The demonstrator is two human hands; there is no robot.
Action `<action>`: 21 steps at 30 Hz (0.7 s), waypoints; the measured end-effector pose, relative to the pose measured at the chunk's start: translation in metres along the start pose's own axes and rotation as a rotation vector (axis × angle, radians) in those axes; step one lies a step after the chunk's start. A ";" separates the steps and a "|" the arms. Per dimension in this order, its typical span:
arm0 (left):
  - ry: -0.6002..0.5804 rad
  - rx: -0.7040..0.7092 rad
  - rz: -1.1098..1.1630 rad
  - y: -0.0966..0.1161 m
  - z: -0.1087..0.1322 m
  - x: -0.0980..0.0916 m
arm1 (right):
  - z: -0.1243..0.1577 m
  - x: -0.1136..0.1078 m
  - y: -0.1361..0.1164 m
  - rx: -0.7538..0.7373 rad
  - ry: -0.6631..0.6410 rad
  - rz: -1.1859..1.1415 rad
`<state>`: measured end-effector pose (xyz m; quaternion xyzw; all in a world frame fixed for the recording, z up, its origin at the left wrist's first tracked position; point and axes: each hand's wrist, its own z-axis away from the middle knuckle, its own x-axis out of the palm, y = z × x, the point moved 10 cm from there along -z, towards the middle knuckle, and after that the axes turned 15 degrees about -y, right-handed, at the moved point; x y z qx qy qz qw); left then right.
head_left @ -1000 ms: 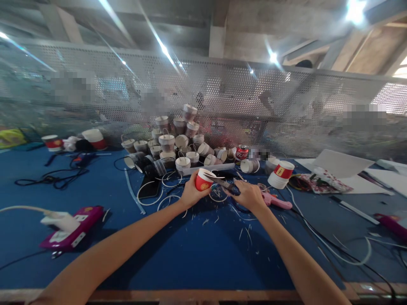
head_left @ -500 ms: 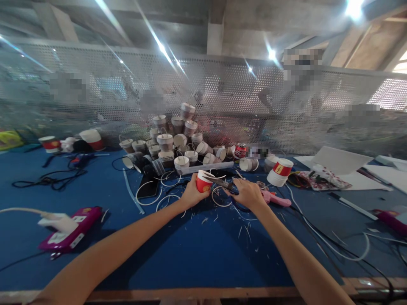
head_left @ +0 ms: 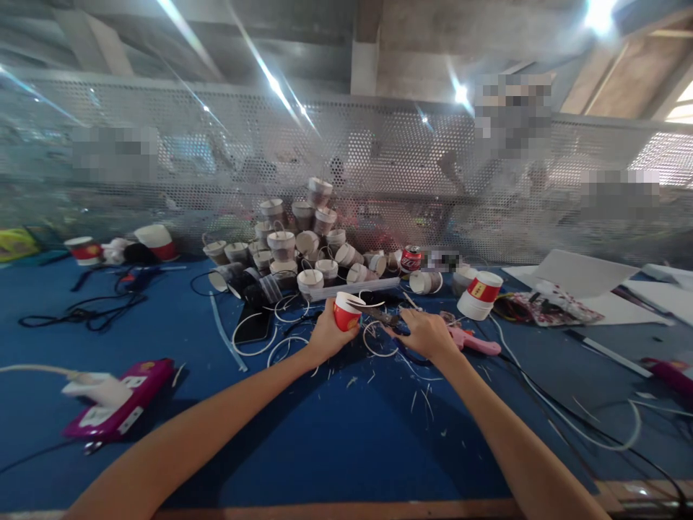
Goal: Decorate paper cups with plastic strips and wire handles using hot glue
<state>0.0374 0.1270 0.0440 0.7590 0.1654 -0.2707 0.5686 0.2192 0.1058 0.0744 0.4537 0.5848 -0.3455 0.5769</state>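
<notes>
My left hand (head_left: 328, 336) is wrapped round a red paper cup (head_left: 346, 315) with a white rim, held just above the blue table. From the right, my right hand (head_left: 424, 332) grips a pair of scissors (head_left: 382, 315), whose dark blades reach to the cup's rim. Whether the blades are cutting into the cup I cannot tell. Loops of white cord (head_left: 379, 345) lie beneath and around both hands. Close to my right hand rests a pink glue gun (head_left: 473, 341).
Behind the hands rises a pile of grey-wrapped cups (head_left: 282, 247) with wire handles. A cola can (head_left: 411, 258) and stacked red-and-white cups (head_left: 481, 292) stand to the right. At left lies a purple power strip (head_left: 141, 386). A perforated metal screen (head_left: 390, 155) backs the table.
The view has shifted very slightly. Both hands keep their hold, and the scissors stay at the cup's rim with only a small change in angle.
</notes>
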 end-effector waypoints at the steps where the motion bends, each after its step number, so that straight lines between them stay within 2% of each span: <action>1: 0.013 -0.014 -0.011 -0.001 0.000 -0.001 | 0.000 0.001 0.000 -0.001 0.003 0.007; 10: 0.022 -0.040 -0.206 0.004 0.005 0.000 | 0.001 -0.002 -0.005 -0.025 0.058 0.011; 21: 0.037 -0.083 -0.286 0.004 0.006 -0.004 | 0.001 -0.001 -0.007 -0.019 0.012 0.004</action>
